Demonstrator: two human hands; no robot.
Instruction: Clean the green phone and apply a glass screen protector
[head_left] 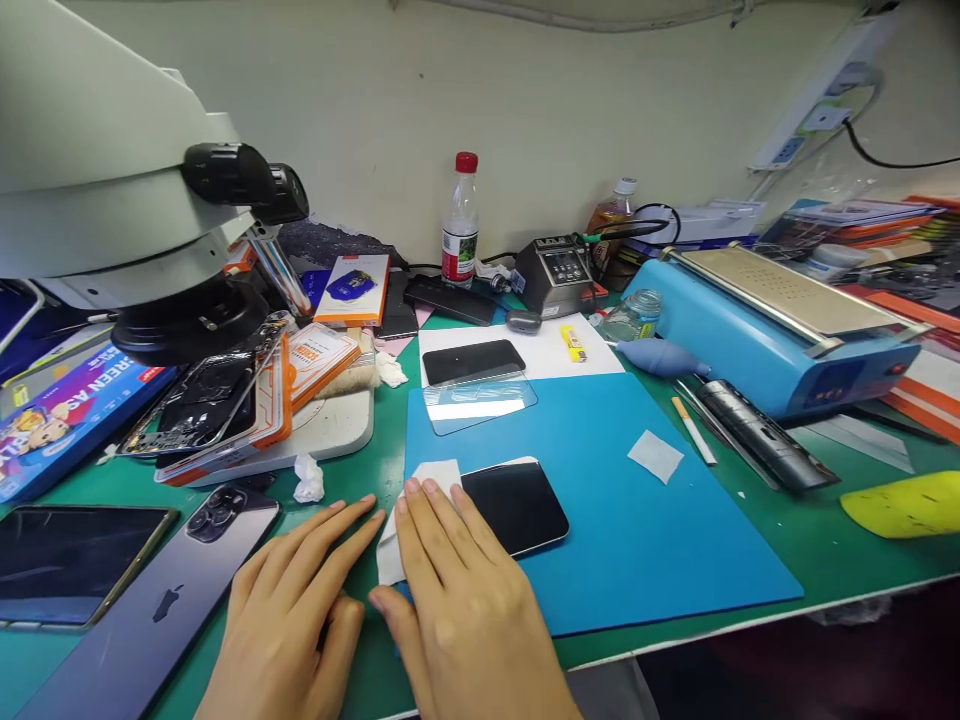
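One flat, unclenched right hand (465, 590) lies over a white wipe (389, 555) at the left end of the smartphone (516, 502), likely spreading pressure; the left hand (289, 600), grasping nothing, lies beside it. The blue mat (652, 560) underneath probably cushions the glass.

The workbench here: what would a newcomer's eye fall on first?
Probably the bright blue mat in the middle, where the right hand lies flat on a white wipe at the left end of a dark phone screen. Then perhaps the bulky white instrument looming at upper left, and the blue machine with a tan top plate at right.
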